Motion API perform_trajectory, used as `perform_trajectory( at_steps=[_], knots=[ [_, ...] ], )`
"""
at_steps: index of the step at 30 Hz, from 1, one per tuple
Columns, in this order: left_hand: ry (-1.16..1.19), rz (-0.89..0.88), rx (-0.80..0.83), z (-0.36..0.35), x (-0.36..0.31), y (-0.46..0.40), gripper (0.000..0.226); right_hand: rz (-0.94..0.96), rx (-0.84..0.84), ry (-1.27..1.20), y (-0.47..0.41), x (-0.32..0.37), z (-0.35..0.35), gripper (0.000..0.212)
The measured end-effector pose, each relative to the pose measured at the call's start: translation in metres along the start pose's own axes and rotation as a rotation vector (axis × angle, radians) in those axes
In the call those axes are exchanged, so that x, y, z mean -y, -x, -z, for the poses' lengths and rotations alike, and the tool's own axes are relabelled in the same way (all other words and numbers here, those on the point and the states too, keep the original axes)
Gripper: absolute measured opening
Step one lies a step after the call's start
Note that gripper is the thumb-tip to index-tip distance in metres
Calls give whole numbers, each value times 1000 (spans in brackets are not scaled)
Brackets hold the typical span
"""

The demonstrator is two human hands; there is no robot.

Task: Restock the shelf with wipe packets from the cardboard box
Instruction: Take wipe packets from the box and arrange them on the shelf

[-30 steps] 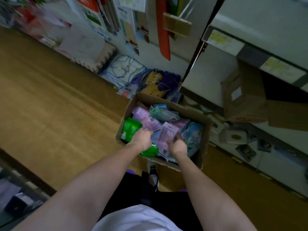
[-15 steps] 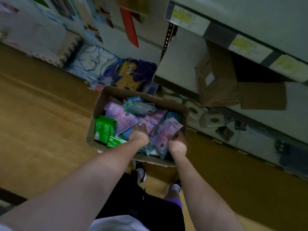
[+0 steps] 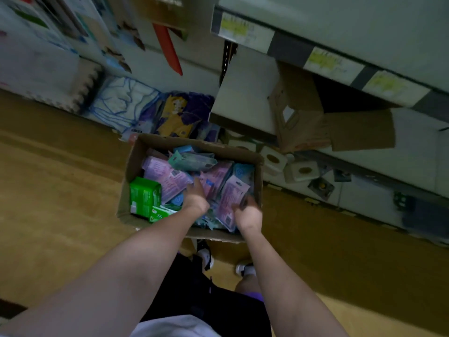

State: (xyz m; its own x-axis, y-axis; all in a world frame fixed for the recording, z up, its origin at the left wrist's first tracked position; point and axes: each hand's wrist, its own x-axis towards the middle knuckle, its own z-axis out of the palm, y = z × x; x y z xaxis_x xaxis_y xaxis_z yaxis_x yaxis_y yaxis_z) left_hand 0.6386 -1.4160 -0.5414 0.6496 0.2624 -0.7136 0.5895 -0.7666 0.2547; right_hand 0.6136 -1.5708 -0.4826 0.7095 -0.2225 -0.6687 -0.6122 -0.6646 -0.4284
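Head view, looking down. Cardboard box (image 3: 132, 166) sits on the wooden floor (image 3: 56, 190), open at the top, just in front of the person's shoes (image 3: 206, 257). It is packed with wipe packets: pink ones (image 3: 170, 181), teal ones (image 3: 192, 161), and green packs (image 3: 143, 195) in its left corner.

Both arms reach down into the box. Left hand (image 3: 195, 199) lies on the pile near the middle, fingers pointing forward among the pink and blue packets; the fingertips are buried in the pile, so I cannot tell whether they grip anything. Right hand (image 3: 247, 214) is at the right end of the box, fingers curled around the lower edge of a pink packet (image 3: 232, 198), which stands tilted against the box's right wall. The frame is dim and slightly blurred, so the grip is probably a hold rather than a mere touch.

Shelf unit (image 3: 340, 20) stands to the right, with yellow price labels (image 3: 239, 29) on its front edge. A second brown box (image 3: 303, 122) lies on a lower shelf, flap open. Small white packages (image 3: 301, 171) sit below, near the floor.
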Motion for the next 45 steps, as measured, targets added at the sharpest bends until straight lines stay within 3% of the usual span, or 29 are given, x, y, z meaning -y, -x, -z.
perform_trajectory(
  at_steps=[5, 10, 14, 21, 25, 30, 34, 36, 41, 45],
  knots=[
    [300, 62, 25, 23, -6, 13, 88, -8, 53, -47, 10, 10, 24, 29],
    [513, 54, 69, 52, -23, 34, 43, 27, 122, -147, 27, 23, 54, 37],
    [683, -30, 75, 87, -42, 49, 27, 59, 88, -200, 38, 34, 93, 32],
    [793, -197, 175, 146, -101, 82, 25, 138, 22, -296, 40, 56, 169, 30],
    [768, -325, 206, 179, -146, 121, 27, 191, -17, -424, 42, 68, 219, 13],
    [773, -488, 169, 191, -209, 167, 41, 280, -128, -514, 27, 66, 275, 30],
    [907, -524, 148, 183, -266, 202, 36, 275, 25, -793, 42, 60, 332, 30],
    [984, -513, 151, 178, -292, 215, 37, 310, 171, -924, 52, 55, 359, 47],
    [1142, -510, 156, 156, -355, 247, 41, 345, 192, -1150, 55, 24, 427, 40],
    [1322, -453, 99, 137, -400, 270, 25, 364, 271, -1386, 44, -3, 461, 66]
  ],
)
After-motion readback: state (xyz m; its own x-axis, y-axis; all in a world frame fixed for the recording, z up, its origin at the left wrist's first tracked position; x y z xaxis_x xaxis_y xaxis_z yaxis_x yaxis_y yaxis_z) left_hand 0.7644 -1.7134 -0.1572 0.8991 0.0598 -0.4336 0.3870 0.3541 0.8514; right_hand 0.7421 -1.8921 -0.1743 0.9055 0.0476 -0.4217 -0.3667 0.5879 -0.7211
